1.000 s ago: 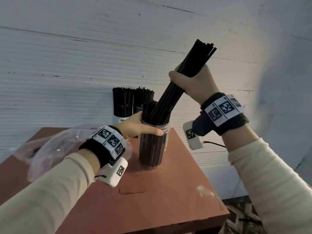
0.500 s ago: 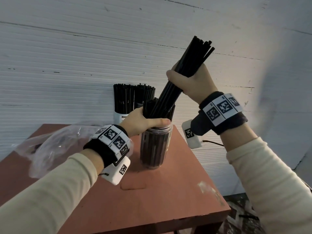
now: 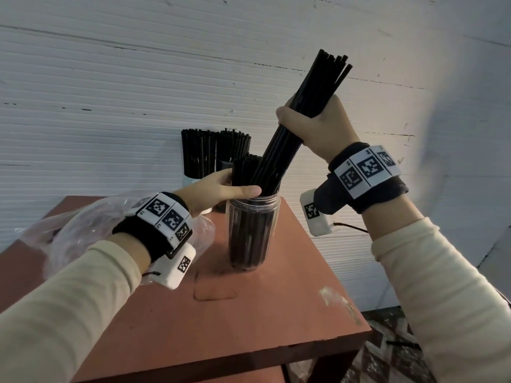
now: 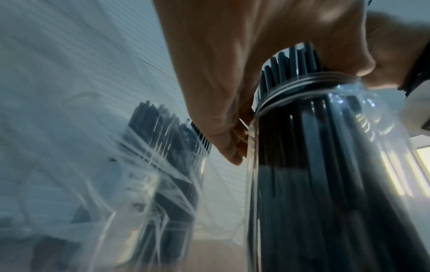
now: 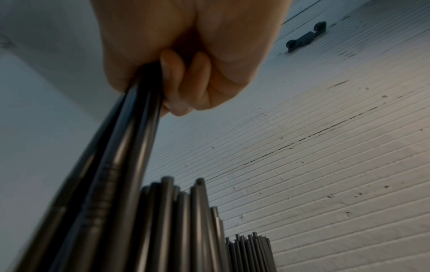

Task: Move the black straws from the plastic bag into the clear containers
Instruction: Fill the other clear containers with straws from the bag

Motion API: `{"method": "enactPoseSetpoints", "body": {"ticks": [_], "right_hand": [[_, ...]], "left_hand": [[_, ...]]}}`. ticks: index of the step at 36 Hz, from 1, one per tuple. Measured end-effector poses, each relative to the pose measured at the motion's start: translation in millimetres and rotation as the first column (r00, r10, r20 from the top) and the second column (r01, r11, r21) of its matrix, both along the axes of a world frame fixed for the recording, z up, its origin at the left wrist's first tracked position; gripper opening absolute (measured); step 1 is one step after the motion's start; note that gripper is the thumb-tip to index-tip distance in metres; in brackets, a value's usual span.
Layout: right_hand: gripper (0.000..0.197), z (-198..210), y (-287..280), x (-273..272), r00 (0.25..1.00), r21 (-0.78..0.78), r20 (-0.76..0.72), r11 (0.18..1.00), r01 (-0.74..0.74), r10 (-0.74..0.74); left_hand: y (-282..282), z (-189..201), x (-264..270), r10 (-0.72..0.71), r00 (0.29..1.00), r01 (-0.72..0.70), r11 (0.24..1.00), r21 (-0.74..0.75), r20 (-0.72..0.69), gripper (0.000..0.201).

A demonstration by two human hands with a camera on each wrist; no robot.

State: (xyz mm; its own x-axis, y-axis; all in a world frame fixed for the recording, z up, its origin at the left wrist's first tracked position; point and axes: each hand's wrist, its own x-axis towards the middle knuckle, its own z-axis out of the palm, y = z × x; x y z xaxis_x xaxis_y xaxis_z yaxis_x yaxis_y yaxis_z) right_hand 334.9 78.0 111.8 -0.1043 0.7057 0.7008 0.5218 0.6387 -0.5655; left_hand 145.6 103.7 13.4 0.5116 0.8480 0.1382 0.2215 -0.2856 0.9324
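**A:** From the head view, what does the surface look like?

**B:** A reddish-brown table (image 3: pixel 249 313) with a scuffed pale patch near its right edge, set against a white ribbed wall (image 3: pixel 110 92). A patterned floor shows at the lower right. On the table stands a clear container (image 3: pixel 253 233), upright and packed with black straws. Behind it, by the wall, are two more containers of straws (image 3: pixel 214 153). A crumpled plastic bag (image 3: pixel 72 233) lies on the table's left side.

**B:** The left hand (image 3: pixel 218 189) wraps around the straws standing out of the front container, just above its rim, thumb across the near side. The right hand (image 3: pixel 318 125) grips a tilted bundle of straws (image 3: pixel 312 98), whose lower ends go down into the container's mouth.

**A:** And the left wrist view?

**B:** Blurred, but the left hand (image 4: pixel 232 64) curls around the straw tops above the threaded rim of the clear container (image 4: pixel 325 165). The plastic bag (image 4: pixel 116 184) fills the left, with the rear straws seen through it.

**A:** The right wrist?

**B:** The right hand (image 5: pixel 186 55) is closed tight on the bundle of straws (image 5: pixel 116 165). Other straw tops stand below, and the ribbed wall (image 5: pixel 325 165) carries a small dark bracket (image 5: pixel 304 37).
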Motion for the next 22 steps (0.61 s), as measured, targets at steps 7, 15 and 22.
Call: {"method": "enactPoseSetpoints", "body": {"ticks": [7, 15, 22], "right_hand": [[0.028, -2, 6, -5, 0.998, -0.020, 0.059, 1.000, -0.006, 0.007], [0.033, -8, 15, -14, 0.988, -0.121, 0.139, 0.992, -0.044, 0.061], [0.031, -31, 11, -29, 0.968, -0.186, 0.210, 0.978, -0.097, 0.136]], "left_hand": [[8, -5, 7, 0.040, 0.999, -0.040, 0.999, 0.001, 0.007, 0.048], [0, -3, 0, -0.085, 0.992, 0.082, 0.996, -0.034, -0.093, 0.059], [4, -8, -8, -0.017, 0.971, 0.035, 0.997, 0.069, -0.240, 0.121]]}}
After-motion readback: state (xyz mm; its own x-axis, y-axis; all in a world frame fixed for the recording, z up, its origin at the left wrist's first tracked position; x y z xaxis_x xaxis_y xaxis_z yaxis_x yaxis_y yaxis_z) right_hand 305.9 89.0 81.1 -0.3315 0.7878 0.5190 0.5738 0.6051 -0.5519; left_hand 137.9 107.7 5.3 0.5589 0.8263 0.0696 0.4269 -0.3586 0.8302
